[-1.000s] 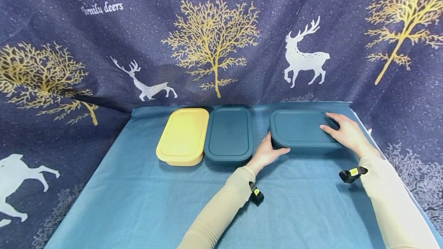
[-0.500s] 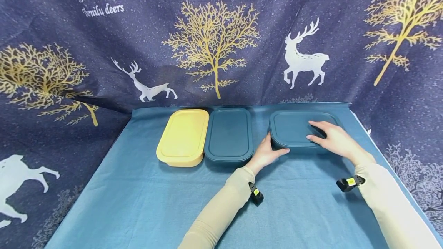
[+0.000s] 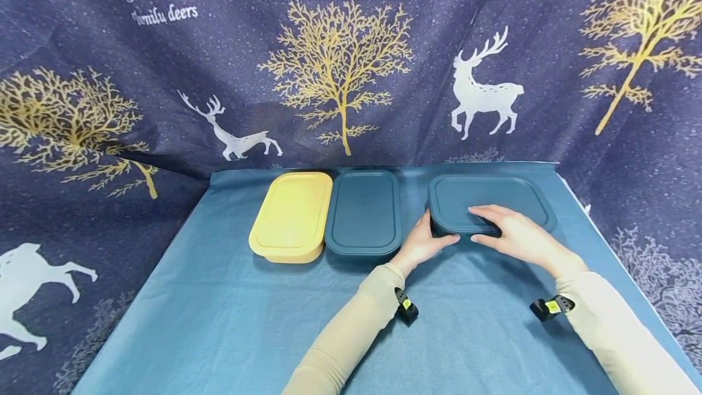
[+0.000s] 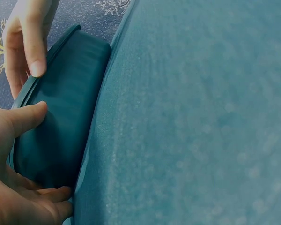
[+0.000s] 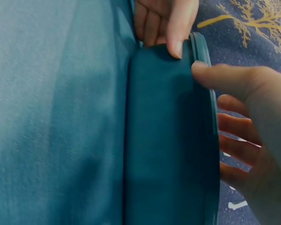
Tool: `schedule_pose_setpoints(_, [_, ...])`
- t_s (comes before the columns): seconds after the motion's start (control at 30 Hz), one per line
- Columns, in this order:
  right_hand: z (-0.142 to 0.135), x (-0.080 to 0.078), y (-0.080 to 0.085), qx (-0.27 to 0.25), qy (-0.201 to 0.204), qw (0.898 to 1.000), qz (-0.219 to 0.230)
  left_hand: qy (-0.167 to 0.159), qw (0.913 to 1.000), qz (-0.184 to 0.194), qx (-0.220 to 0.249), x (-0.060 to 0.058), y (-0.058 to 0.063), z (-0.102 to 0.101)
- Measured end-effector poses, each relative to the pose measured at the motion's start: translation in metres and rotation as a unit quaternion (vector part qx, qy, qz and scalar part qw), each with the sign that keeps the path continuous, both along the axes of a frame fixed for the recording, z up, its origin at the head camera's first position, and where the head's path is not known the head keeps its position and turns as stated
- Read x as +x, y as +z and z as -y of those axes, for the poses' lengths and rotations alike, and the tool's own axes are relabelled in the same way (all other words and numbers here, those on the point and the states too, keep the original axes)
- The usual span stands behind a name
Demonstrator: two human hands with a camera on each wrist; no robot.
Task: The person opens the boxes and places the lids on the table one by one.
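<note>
Head view: a dark blue rectangular plastic box with rounded corners (image 3: 488,191) lay crosswise on light blue cloth (image 3: 263,322), between the two hands. Left hand (image 3: 421,247) gripped its left end, fingers round the corner, thumb along the front wall. Right hand (image 3: 518,233) rested at the front edge, fingers loosely spread over the flat dark blue lid (image 3: 457,191). Left of the left hand: a second dark blue rectangular box (image 3: 365,209), lidded, then a yellow rectangular plastic box (image 3: 293,212), also lidded, close beside it, neither touched by the right hand.

Left wrist view: left thumb on the box wall, fingers curled low round the end; right thumb met the lid rim.

Right wrist view: right thumb on the rim, other fingers apart over the top.

Progress, judged: all three boxes covered, two lined up. Left over, probably: pressing the third's rim. Couldn't tell whether it had fully snapped down.
</note>
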State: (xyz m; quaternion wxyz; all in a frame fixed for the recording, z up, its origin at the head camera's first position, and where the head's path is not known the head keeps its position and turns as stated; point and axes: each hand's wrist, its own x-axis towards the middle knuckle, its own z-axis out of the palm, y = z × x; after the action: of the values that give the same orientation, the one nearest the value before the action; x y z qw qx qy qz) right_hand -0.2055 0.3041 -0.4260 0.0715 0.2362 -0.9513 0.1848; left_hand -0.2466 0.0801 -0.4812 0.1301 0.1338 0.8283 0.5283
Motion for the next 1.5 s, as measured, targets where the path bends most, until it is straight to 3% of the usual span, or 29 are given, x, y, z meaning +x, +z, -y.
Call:
schedule_pose_setpoints(0.23, [0.002,-0.001,-0.007,0.009,0.021,0.999,-0.038,0.0,1.0,-0.001,0.001,-0.001,-0.001,-0.001])
schedule_pose_setpoints(0.97, [0.003,-0.001,0.0,0.006,0.012,1.0,-0.007,-0.01,0.9996,-0.017,0.021,-0.004,-0.003,0.002])
schedule_pose_setpoints(1.5, [0.004,0.001,0.001,-0.01,0.003,1.0,0.012,-0.002,0.9998,0.0,0.018,0.0,-0.002,0.002])
